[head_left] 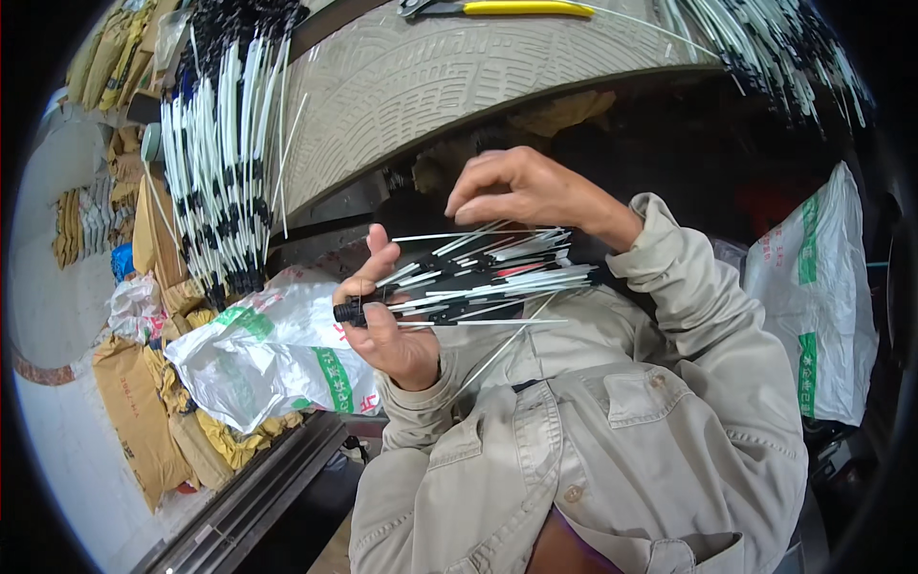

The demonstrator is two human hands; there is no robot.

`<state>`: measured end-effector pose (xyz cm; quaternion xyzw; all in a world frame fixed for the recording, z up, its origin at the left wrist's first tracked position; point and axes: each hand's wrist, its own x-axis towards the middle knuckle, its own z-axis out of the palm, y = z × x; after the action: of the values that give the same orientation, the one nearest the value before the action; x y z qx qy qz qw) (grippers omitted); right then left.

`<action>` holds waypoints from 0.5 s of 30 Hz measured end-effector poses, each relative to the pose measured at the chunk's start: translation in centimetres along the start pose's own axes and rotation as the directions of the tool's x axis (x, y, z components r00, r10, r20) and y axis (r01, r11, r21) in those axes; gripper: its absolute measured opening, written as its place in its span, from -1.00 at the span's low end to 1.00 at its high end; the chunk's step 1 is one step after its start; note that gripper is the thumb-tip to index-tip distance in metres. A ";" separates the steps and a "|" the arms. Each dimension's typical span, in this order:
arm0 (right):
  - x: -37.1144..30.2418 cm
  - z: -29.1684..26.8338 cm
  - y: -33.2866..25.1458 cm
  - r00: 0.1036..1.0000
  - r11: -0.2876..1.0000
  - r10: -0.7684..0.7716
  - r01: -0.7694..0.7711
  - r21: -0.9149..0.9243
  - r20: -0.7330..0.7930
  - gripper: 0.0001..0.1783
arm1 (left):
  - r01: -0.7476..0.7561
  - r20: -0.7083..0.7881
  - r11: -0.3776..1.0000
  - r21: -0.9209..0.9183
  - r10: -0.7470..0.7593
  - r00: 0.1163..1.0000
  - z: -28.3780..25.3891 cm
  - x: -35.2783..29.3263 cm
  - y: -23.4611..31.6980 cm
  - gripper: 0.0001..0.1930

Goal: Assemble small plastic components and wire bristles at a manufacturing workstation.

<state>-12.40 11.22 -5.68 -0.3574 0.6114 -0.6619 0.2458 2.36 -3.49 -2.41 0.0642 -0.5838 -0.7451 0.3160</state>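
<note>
My left hand [402, 352] is closed around the black end of a bundle of thin white strips with small black pieces along them [535, 280]. The bundle lies roughly level in front of my chest, its loose ends fanning to the right. One finger of that hand stands up apart from the grip. Just above the strips hovers my right hand [521, 187], its fingers bent and the thumb drawn near the index fingertip. Whatever may be pinched there is too small to make out. A single white strip [502, 359] slants down below the bundle.
A grey patterned tabletop [402, 105] curves ahead, with yellow-handled pliers [526, 9] at its far edge. More strips hang in a bunch [225, 163] at the left and another [784, 57] at the far right. White plastic sacks [277, 359] and brown paper bags [139, 421] lie left.
</note>
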 end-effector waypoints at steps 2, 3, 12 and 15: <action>0.8 1.0 -0.1 0.976 0.985 -0.149 0.161 -0.069 0.158 -0.85 | -0.022 0.057 0.999 -0.034 0.024 0.998 -0.7 -0.2 0.3 -0.73; 1.1 1.7 -0.8 0.971 0.993 -0.116 0.116 0.012 0.210 -0.86 | -0.007 0.095 1.000 0.016 0.006 0.995 -1.3 -0.4 0.4 -0.71; -0.7 3.8 -2.5 0.986 0.960 -0.150 0.162 -0.230 0.069 -0.79 | 0.098 0.404 0.980 0.171 -0.161 0.901 -3.2 0.9 2.7 -0.72; -1.4 4.3 -3.2 0.988 0.958 -0.143 0.153 -0.241 0.060 -0.76 | 0.087 0.466 0.978 0.189 -0.168 0.869 -3.2 1.3 3.6 -0.73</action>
<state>-7.86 9.99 -2.81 -0.4434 0.6547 -0.5902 0.1624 4.26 -7.28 0.21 -0.0583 -0.6969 -0.7070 0.1053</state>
